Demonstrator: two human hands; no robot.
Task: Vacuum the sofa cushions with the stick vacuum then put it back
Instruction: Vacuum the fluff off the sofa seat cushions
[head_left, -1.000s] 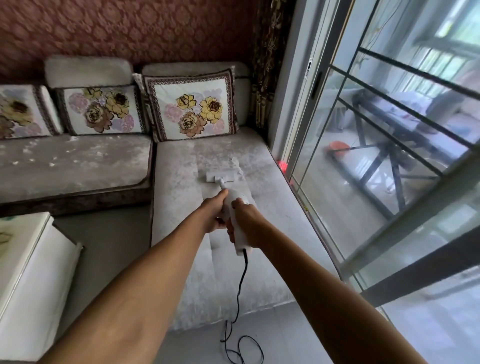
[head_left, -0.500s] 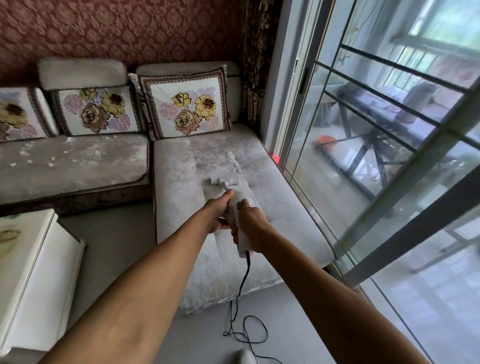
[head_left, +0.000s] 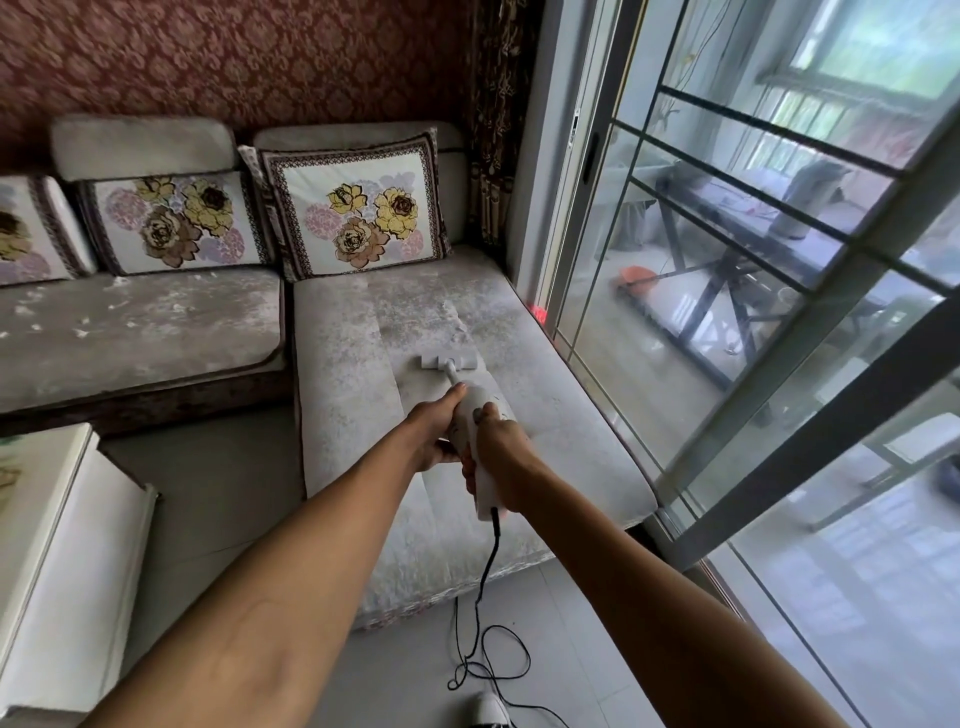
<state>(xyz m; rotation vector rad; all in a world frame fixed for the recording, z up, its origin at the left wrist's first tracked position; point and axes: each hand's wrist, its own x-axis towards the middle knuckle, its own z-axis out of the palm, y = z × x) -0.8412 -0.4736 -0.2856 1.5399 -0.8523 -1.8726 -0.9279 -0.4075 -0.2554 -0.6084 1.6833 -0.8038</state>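
Pulled back along the pale grey chaise cushion (head_left: 363, 374), the white corded stick vacuum (head_left: 475, 431) now sits nearer the cushion's front edge than half a second ago.

Its flat white T-shaped nozzle (head_left: 448, 361) rests on that cushion, roughly mid-length. Left hand (head_left: 434, 428) grips the vacuum's body from the left; right hand (head_left: 501, 457) wraps its handle end, just behind. A black cord (head_left: 485, 587) drops from the handle over the cushion's front edge and coils on the grey floor. A floral pillow (head_left: 358, 208) leans at the cushion's far end. No writing can be read, and no containers show.
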